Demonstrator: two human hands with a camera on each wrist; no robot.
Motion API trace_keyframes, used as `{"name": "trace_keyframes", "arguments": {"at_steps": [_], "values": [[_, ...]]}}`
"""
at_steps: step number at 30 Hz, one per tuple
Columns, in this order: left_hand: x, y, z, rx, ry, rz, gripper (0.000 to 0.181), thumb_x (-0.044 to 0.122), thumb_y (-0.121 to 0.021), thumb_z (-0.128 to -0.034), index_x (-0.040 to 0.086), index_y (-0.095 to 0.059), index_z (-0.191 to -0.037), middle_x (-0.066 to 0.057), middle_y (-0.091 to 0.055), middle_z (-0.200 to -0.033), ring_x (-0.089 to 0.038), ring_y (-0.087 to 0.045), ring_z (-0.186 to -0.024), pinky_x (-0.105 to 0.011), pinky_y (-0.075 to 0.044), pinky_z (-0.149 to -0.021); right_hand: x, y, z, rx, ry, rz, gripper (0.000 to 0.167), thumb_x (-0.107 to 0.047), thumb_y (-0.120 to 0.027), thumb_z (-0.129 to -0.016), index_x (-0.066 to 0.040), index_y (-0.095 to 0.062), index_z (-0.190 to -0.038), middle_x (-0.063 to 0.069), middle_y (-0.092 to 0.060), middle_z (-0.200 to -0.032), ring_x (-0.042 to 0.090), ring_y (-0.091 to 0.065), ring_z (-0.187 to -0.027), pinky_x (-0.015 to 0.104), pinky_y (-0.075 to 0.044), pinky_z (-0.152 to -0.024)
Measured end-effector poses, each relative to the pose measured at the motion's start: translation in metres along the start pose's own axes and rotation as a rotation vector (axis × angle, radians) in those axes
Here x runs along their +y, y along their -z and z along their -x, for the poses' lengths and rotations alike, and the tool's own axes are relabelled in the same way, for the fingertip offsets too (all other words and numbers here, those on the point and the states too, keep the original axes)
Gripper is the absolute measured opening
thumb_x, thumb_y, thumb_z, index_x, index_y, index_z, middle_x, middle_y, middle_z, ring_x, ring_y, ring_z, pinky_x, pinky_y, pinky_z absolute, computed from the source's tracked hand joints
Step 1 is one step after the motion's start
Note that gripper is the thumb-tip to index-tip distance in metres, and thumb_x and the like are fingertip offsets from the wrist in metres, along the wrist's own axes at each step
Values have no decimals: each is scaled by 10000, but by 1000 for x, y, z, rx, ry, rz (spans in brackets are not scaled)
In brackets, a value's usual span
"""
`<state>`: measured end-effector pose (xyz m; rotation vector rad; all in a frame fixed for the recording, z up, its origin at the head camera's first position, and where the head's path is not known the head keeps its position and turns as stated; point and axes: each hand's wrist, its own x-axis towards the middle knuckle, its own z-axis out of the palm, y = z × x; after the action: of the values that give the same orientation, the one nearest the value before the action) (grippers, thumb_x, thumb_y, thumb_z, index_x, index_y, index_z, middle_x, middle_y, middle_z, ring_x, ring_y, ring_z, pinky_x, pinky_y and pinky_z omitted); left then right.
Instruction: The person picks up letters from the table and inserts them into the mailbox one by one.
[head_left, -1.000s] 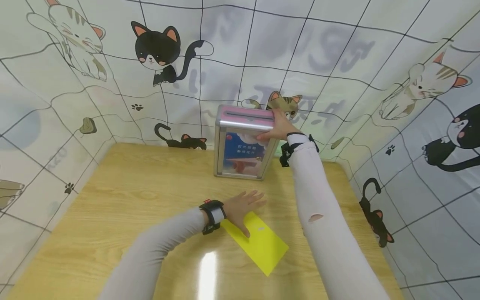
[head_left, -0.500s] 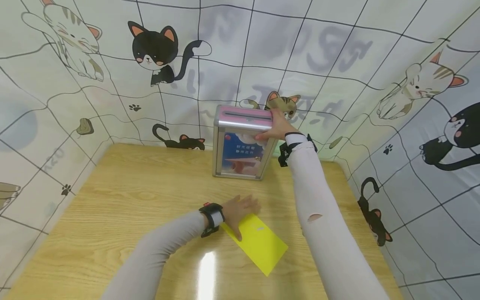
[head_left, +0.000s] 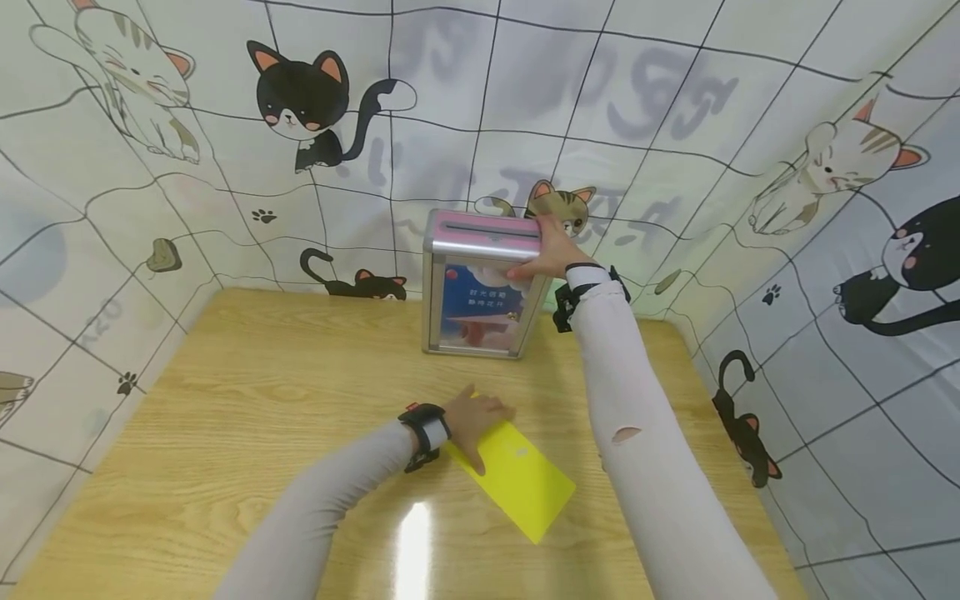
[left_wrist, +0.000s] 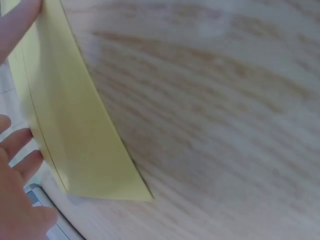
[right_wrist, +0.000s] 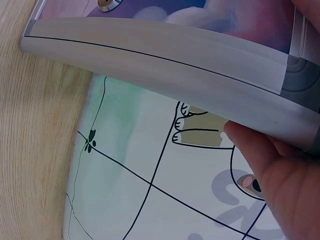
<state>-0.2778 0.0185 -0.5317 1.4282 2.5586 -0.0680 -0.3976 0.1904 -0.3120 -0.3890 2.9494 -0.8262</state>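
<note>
A yellow envelope point(head_left: 517, 479) lies slantwise at the middle of the table, with a small pale mark on it. My left hand point(head_left: 474, 421) spans its upper end, thumb on the near side and fingertips at the far edge. In the left wrist view, those fingertips point(left_wrist: 34, 160) touch the edge of the envelope point(left_wrist: 82, 120) beside a thin fold line. Behind it stands an upright suggestion box point(head_left: 480, 308) with a metal frame, a pink slotted top and a blue picture front. My right hand point(head_left: 555, 250) grips its upper right corner, thumb on the front.
The wooden table point(head_left: 300, 367) carries both things. A cat-printed cloth point(head_left: 442, 100) with grid lines hangs behind the box and along both sides. A round keyhole lock point(right_wrist: 109, 4) shows on the box front in the right wrist view.
My left thumb and fingers have drawn in over the envelope, and its near corner has shifted slightly away from me. My right hand keeps its hold on the suggestion box.
</note>
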Motion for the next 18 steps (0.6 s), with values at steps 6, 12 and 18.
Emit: {"name": "trace_keyframes", "arguments": {"at_steps": [6,12,18], "values": [[0,4,-1,37,-7,-77,1063,727,-685,-507,210,-364,-1379,-5,-414,-1305,-206,-421,-1184,-515,-306,-1018,2,-1,-3,3,0,3,1101,-315,-837,-585,-28,-172,-1414,156,-286,-1346,296,-359,-1163,442,-317,-1027],[-2,2,-5,70,-26,-98,987,739,-693,-469,227,-470,-1283,31,-454,-1162,-134,-446,-1021,-331,-429,-892,4,-1,-4,1,2,11,1122,-339,-837,-581,-45,-158,-1424,156,-285,-1351,297,-365,-1160,447,-325,-1019],[-10,-8,-14,72,12,-52,1046,789,-682,-346,180,-466,-1169,23,-442,-1018,-130,-421,-916,-243,-429,-750,5,-1,-4,-3,1,18,1125,-352,-835,-585,-49,-155,-1429,154,-289,-1350,294,-357,-1167,446,-324,-1020]]}}
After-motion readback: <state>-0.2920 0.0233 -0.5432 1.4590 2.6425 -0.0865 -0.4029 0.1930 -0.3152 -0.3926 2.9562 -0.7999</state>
